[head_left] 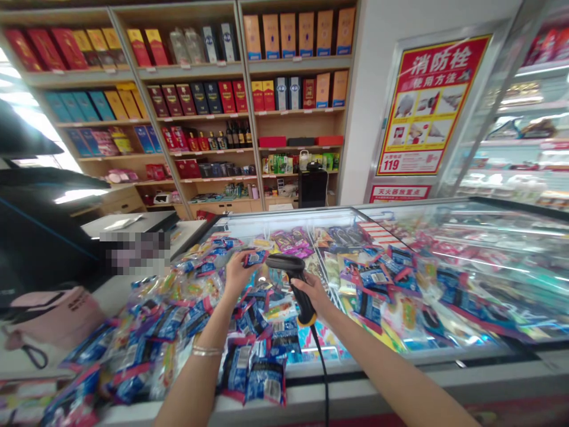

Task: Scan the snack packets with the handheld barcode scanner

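Note:
My left hand [237, 274] is closed on a small blue and pink snack packet [255, 258], held just left of the scanner's head. A black handheld barcode scanner [287, 263] with a yellow band near its base sits in my right hand [312, 295], fingers wrapped round the grip. Its cable [322, 362] hangs down towards the front edge. The scanner's head points left, towards the packet. Below both hands lie several loose blue packets [265, 379], some with white barcode labels facing up. A heap of similar packets [166, 322] spreads to the left of my left arm.
A glass-topped freezer [306, 216] stretches across the front, with more packets [376, 277] on its glass. At left are a pink bag [57, 317] and a counter [137, 222]. Shelves [200, 118] of boxed bottles stand behind; a red poster [433, 107] hangs on the wall.

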A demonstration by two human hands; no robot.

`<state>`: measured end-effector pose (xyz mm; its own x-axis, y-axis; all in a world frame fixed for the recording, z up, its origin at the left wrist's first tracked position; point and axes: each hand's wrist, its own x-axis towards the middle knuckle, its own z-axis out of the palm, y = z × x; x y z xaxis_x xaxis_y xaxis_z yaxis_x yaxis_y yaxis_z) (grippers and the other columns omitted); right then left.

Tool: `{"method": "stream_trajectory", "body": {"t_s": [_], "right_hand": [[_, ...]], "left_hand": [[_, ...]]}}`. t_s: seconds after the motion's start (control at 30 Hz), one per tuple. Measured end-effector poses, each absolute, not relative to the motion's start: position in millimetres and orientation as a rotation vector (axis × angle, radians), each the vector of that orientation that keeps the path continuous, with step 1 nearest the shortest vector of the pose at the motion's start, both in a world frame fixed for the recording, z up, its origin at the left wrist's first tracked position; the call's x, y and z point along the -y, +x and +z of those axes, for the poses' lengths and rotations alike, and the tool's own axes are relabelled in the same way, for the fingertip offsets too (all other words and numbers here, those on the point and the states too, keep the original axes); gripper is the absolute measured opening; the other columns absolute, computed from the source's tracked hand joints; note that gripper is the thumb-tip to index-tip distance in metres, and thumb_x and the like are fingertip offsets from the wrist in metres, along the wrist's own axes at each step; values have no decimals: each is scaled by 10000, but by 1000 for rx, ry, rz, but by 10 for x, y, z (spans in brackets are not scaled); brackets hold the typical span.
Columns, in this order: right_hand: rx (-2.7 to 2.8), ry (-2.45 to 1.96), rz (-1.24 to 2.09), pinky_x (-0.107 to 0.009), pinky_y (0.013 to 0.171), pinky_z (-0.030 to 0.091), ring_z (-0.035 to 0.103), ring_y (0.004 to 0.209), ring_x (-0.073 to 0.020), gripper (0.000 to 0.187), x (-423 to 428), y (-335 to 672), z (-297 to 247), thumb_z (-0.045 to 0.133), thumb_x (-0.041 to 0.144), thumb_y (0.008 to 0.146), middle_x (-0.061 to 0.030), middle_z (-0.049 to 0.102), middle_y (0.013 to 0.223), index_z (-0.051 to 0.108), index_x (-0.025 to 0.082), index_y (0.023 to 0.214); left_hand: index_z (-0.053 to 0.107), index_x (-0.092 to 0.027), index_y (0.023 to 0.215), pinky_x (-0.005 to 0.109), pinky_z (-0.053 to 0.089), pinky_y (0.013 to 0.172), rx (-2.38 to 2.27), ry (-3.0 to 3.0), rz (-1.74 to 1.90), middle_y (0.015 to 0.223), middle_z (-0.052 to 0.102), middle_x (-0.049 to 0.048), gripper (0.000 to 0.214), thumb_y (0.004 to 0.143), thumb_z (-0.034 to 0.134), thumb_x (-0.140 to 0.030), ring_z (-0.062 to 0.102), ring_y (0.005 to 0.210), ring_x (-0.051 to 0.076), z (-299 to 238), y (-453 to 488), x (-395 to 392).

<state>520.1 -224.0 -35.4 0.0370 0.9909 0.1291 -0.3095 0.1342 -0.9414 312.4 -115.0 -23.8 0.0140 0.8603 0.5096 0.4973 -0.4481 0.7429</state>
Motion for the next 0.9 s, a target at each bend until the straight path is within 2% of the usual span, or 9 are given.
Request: {"method": "stream_trajectory", "body": {"t_s": [0.23,0.37,0.57,0.73,0.9], "right_hand": [[1061,-847,1256,-233,500,435,558,541,-129,358,2271,5203,-316,757,450,633,-31,655,657,729,150,827],[1053,-843,1283,-227,492,434,538,515,-116,361,2321,5189,-255,760,459,623,-22,640,613,732,152,811],[1025,-830,1278,-227,497,449,573,565,-130,364,2334,5185,-255,766,458,620,-32,661,676,731,157,822],[992,-881,1308,-226,467,436,541,468,-110,372,2310,5192,-289,765,471,614,-15,644,600,706,148,789],[936,-858,1326,-223,431,436,564,459,-125,357,2277,5196,-279,764,450,598,-28,661,590,695,143,768]], "left_hand": [[698,-191,994,300,483,791,-1466,1968,1432,878,627,23,365,638,705,-273,595,791,169,-206,3141,1169],[696,-185,985,297,477,797,-1454,1978,1433,890,625,20,350,642,689,-249,595,785,160,-226,3141,1155],[684,-173,955,291,471,808,-1428,1983,1451,905,637,26,316,647,679,-246,595,814,161,-258,3130,1129],[678,-183,923,284,472,763,-1455,1981,1466,865,631,16,294,639,686,-260,583,774,155,-261,3129,1125],[666,-186,885,292,470,749,-1477,1973,1500,839,613,13,287,622,708,-294,575,761,162,-202,3124,1146]]}}
